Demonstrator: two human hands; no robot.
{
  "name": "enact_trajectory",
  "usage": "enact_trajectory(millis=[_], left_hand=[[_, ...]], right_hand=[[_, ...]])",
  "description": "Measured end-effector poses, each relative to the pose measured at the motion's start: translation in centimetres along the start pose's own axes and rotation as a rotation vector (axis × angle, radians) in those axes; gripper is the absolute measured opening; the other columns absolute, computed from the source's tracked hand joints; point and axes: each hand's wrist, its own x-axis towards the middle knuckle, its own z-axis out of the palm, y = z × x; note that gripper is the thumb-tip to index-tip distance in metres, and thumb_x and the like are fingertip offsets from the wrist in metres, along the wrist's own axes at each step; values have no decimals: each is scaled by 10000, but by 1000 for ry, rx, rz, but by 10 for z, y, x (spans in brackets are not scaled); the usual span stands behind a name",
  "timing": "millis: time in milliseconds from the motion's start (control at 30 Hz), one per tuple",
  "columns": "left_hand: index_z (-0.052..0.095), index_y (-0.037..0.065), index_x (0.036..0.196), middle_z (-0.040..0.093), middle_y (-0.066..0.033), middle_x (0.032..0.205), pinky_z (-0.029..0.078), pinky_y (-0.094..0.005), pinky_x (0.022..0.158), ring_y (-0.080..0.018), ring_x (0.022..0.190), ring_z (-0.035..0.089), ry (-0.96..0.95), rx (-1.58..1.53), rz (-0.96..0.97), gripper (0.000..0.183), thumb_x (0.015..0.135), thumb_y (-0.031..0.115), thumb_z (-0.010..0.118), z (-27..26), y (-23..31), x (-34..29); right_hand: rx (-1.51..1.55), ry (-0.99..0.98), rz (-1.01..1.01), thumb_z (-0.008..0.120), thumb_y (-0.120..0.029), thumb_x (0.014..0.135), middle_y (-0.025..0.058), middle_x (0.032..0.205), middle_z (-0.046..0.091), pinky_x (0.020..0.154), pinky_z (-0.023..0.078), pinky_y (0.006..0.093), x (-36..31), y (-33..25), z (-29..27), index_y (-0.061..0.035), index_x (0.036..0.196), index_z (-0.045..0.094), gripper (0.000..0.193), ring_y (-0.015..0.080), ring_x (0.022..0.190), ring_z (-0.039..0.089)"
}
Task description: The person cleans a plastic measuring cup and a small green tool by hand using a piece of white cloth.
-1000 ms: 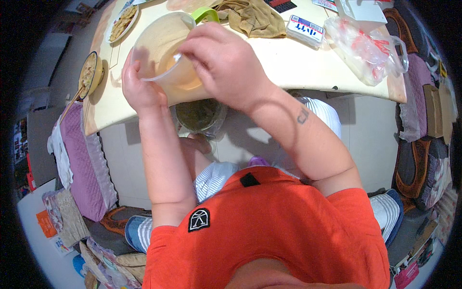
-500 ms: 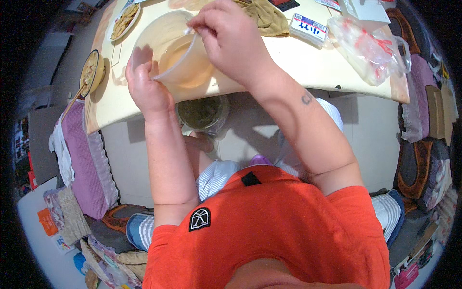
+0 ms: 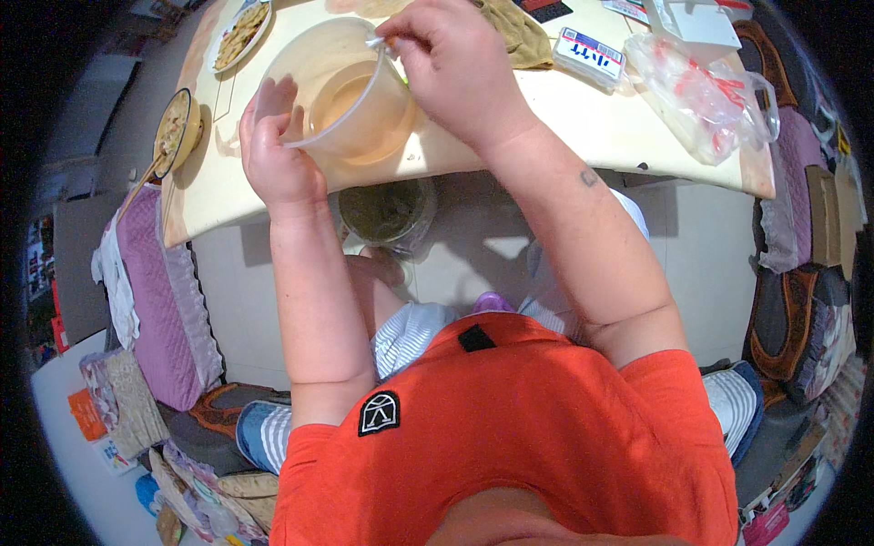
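A clear plastic bucket [image 3: 314,77] is tilted toward me over the near edge of the table, with its round mouth facing me. Its inside looks bare, and the tan colour at its base may be the table showing through. My left hand [image 3: 278,164] is closed round its left side, thumb by the rim and fingers showing through the wall. At the right part of the rim, my right hand [image 3: 451,68] pinches a small white piece [image 3: 374,42]; whether it belongs to the bucket I cannot tell. My right fingertips are partly hidden.
On the cream table [image 3: 546,118] lie a plate of food [image 3: 241,41], a bowl [image 3: 177,132] with chopsticks, a brown cloth [image 3: 514,36], a white-and-blue pack [image 3: 589,58] and a crumpled plastic bag [image 3: 696,100]. Below the near edge stands a lined bin [image 3: 387,214].
My right hand has shifted slightly right and up along the rim with the white piece. The bucket has moved a little to the right, still in my left hand.
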Motion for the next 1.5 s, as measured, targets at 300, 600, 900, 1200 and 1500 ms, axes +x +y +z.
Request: enact_trajectory(millis=[300,600,900,1200,1500], left_hand=[[517,-56,1326,590,-207,1318,420,-445,1051,-314,1259,557,-62,-23,-25,540,815,88,419,-2,2,2],[420,-77,1415,556,-197,1347,385,-445,1092,-316,1284,525,-75,-13,-78,581,896,164,521,-12,6,15],[360,-65,1429,477,-182,1407,357,-398,1102,-292,1332,454,-32,80,95,648,828,85,553,16,4,-30],[371,-35,1440,507,-180,1421,381,-405,1080,-297,1329,492,-120,98,39,639,807,31,436,14,6,-13],[355,-20,1458,477,-167,1443,351,-440,1116,-294,1336,483,-73,69,62,592,871,36,411,19,6,-16]], right_hand=[[-172,-38,-240,675,4,803,130,945,651,725,545,370,-25,-10,7,-19,934,694,135,291,832,655],[64,163,163,621,-1,859,160,898,645,763,523,354,1,17,-7,31,916,678,87,283,823,655],[36,85,-121,607,41,815,172,938,628,802,519,383,-9,-7,4,38,963,659,157,342,903,633],[-113,-27,-100,556,11,818,209,909,620,787,512,428,16,1,-2,33,884,656,121,390,875,614],[-193,53,-97,570,55,804,175,860,629,750,516,400,10,-6,-35,42,871,648,104,332,830,623]])
